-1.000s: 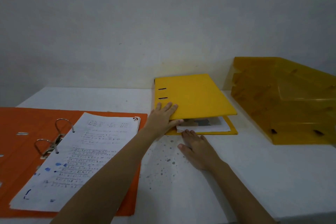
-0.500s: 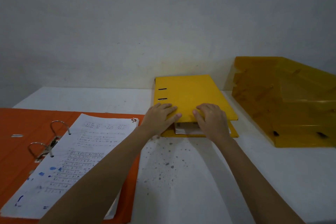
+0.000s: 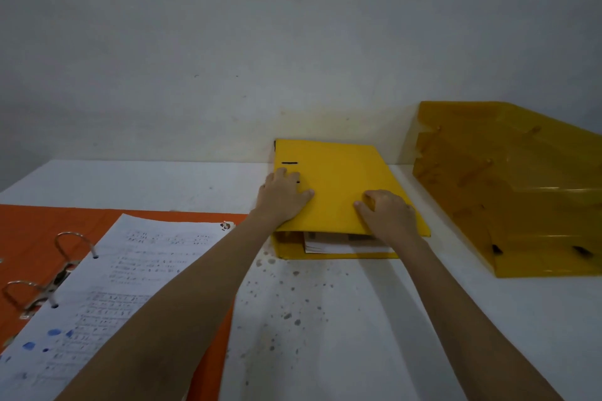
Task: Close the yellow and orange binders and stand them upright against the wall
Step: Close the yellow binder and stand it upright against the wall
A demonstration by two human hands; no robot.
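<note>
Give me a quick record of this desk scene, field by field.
Yellow binder: lying flat by the wall, cover almost shut, papers showing at the front gap
Left hand: flat on its cover
Right hand: on the cover near the front edge
Orange binder: lying open, handwritten sheet lying on it
Yellow tray stack: right of both binders

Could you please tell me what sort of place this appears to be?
Probably an office or study desk: a yellow binder and an open orange binder holding written sheets lie on a white table, beside stacked amber paper trays.
</note>
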